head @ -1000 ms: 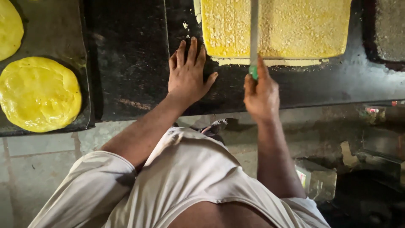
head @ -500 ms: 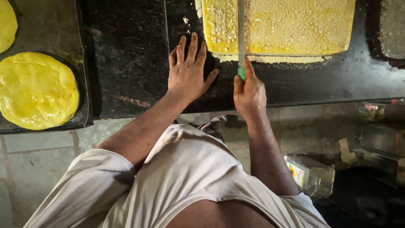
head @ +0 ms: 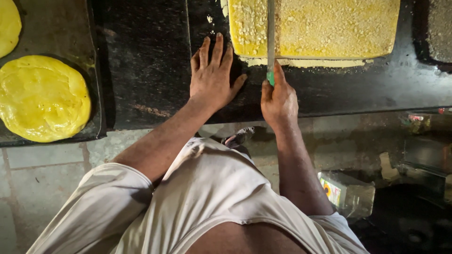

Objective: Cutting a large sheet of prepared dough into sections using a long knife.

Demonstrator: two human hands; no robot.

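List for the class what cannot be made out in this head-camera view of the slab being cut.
- Yellow slab: far side cut off by the top edge.
- Knife: tip beyond the top edge; handle mostly hidden by the right hand.
- Carton on the floor: in shadow, contents unclear.

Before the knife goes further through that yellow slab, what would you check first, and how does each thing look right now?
1. Right hand grips the knife handle: ok.
2. Blade lies across the yellow slab: ok.
3. Left hand flat on the dark counter, beside the slab, off the blade's line: ok.
4. Fingertips near the slab's corner: ok, but close.
5. Blade straight and square to the edge: cannot tell.
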